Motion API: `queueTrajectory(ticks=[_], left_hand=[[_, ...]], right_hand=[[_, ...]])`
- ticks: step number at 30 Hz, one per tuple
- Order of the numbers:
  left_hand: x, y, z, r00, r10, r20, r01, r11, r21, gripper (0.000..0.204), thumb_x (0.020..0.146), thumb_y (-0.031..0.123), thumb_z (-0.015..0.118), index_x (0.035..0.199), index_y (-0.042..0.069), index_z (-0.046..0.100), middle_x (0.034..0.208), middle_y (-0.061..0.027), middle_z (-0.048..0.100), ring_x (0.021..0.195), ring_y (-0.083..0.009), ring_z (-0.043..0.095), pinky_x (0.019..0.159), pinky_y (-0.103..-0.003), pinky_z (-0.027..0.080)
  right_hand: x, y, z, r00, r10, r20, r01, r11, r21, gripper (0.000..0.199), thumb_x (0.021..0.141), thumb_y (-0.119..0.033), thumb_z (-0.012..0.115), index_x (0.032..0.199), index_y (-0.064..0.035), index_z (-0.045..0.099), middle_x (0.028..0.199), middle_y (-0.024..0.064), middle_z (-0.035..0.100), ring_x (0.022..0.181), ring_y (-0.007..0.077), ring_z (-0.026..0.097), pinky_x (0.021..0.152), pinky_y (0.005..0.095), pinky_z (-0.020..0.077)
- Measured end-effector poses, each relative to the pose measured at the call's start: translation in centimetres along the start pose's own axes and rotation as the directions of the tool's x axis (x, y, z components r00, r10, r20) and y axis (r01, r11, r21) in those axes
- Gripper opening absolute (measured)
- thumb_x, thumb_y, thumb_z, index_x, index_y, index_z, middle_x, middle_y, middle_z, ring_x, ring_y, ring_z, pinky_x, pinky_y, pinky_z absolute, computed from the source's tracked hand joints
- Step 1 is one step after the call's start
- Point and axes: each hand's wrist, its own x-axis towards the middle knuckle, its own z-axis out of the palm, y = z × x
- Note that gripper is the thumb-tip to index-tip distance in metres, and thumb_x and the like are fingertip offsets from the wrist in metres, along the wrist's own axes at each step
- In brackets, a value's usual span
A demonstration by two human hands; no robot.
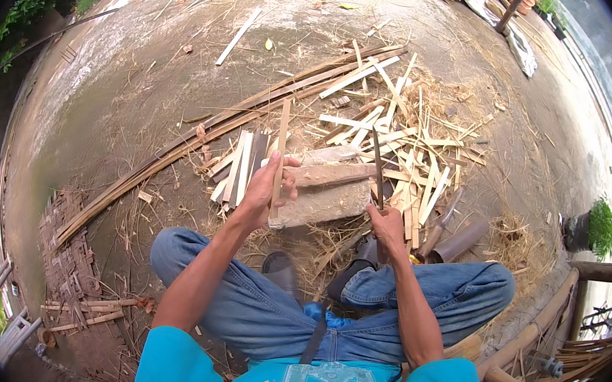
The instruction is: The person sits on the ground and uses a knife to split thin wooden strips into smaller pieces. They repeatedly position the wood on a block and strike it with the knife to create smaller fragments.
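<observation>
My left hand (263,188) is closed around a flat, pale bamboo strip (284,125), which stands nearly upright in the picture. In my right hand (389,228) is the handle of a knife (378,165), its dark, narrow blade pointing away from me and slightly left. Strip and blade are apart. Between the two hands lies a rough wooden block (327,202) with a split-looking, dusty surface. Left of the block, by my left hand, is a small bundle of cut strips (237,172). A larger loose heap of pale strips (430,143) spreads beyond my right hand.
Long split bamboo lengths (176,149) run diagonally across the ground on the left. Near my right knee lies a brown bamboo tube (462,241), with shavings (513,239) around it. A bamboo rail (530,330) and a potted plant (600,229) stand at the right.
</observation>
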Motion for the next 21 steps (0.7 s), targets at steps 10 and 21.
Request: queueTrajectory(ticks=[10, 21], left_hand=[[0.5, 0.0, -3.3, 0.894, 0.253, -0.369, -0.328, 0.932, -0.155, 0.034, 0.103, 0.019, 0.068, 0.13, 0.013, 0.048, 0.138, -0.0143, 0.065, 0.126, -0.0296, 0.063, 0.108, -0.05, 0.05], [1.3, -0.9, -3.6, 0.881, 0.272, -0.387, -0.344, 0.93, -0.129, 0.033, 0.108, 0.033, 0.056, 0.135, 0.014, 0.048, 0.141, -0.0177, 0.062, 0.128, -0.0342, 0.06, 0.11, -0.055, 0.045]], right_hand=[[-2.9, -0.5, 3.9, 0.97, -0.092, 0.225, 0.132, 0.976, -0.172, 0.052, 0.089, -0.049, 0.073, 0.087, 0.0021, 0.063, 0.071, 0.0134, 0.063, 0.064, 0.0234, 0.059, 0.064, 0.0405, 0.0484], [-3.6, -0.2, 4.0, 0.952, -0.091, 0.293, 0.153, 0.968, -0.199, 0.053, 0.09, -0.049, 0.073, 0.092, 0.0029, 0.062, 0.081, 0.0179, 0.066, 0.073, 0.0274, 0.063, 0.07, 0.0422, 0.0505]])
